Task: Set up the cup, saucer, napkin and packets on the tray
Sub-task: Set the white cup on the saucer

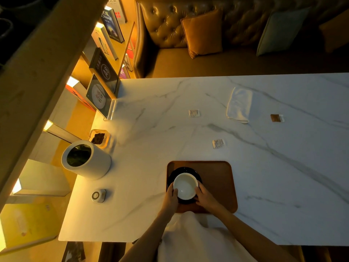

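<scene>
**Cup and saucer placed — napkin and packets still out on the counter**

Both hands are closed around the white cup (185,185), which sits on the dark saucer (171,176) at the left end of the brown tray (217,178). The left hand (171,197) has its fingers (174,191) curled against the cup's left side; the right hand (204,197) wraps the right side. Whether the cup rests fully on the saucer or is just above it cannot be told from this angle.

By my reading, roughly a third of the job is done. The rolled white napkin (239,104) lies well apart from the tray on the marble counter (151,114), and three packets remain loose — a pale one (194,113) left of the napkin, another pale one (218,143) nearer the tray, and a brown one (276,118) to the napkin's right. The tray's right part is bare and should take them.

Print on the packets is too small to read. A dark sign (104,68) on the shelf at left shows "A8".
</scene>
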`<act>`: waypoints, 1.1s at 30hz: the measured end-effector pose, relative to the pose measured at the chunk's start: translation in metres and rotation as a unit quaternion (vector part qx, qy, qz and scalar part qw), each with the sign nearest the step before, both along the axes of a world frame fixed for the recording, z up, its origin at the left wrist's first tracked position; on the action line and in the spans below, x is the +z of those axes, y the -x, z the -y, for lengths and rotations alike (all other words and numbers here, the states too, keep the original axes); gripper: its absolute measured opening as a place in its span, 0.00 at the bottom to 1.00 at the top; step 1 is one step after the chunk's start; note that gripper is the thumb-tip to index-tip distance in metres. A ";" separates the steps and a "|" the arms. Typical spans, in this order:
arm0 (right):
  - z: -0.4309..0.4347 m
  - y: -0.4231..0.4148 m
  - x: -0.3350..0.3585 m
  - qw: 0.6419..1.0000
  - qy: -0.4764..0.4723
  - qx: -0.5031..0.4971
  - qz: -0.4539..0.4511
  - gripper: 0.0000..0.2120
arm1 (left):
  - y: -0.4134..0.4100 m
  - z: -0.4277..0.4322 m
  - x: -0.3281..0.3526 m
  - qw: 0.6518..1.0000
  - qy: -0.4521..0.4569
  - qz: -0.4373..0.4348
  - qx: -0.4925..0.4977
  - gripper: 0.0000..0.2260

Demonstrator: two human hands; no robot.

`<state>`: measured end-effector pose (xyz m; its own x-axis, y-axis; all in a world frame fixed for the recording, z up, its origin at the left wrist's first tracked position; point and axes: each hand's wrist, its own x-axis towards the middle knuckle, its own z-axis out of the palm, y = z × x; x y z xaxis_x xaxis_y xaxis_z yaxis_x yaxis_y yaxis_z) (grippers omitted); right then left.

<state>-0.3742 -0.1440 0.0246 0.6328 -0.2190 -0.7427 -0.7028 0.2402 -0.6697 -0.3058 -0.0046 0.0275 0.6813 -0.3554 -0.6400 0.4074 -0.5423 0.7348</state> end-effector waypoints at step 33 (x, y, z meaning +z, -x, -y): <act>0.002 -0.001 -0.001 1.000 -0.023 0.004 -0.001 0.24 | -0.001 0.003 0.007 0.999 -0.029 -0.030 0.024 0.18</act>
